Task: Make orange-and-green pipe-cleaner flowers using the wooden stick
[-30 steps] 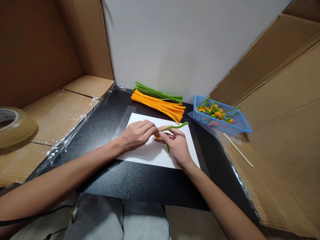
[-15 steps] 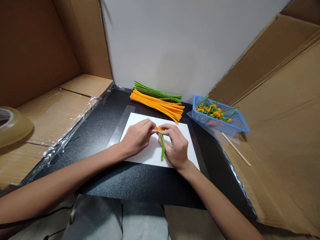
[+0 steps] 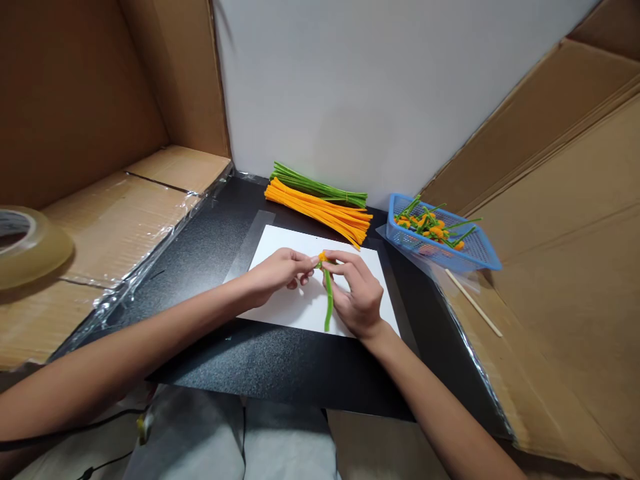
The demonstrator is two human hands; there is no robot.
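Note:
Over a white sheet of paper (image 3: 280, 313) my two hands meet on a small pipe-cleaner flower. My left hand (image 3: 278, 271) pinches its orange head (image 3: 323, 257) with the fingertips. My right hand (image 3: 356, 293) is closed round the top of the green stem (image 3: 329, 305), which hangs down toward me past the palm. Behind the paper lie a bundle of orange pipe cleaners (image 3: 320, 212) and a bundle of green pipe cleaners (image 3: 316, 186).
A blue mesh basket (image 3: 470, 257) at the right holds several finished orange-and-green pieces. A thin wooden stick (image 3: 473, 301) lies in front of it. A roll of clear tape (image 3: 27, 247) sits on cardboard at far left. Cardboard walls enclose the black mat (image 3: 270, 367).
The green stem swung from pointing up and right to hanging down toward me. My left hand's fingers have drawn out to a fingertip pinch on the orange head.

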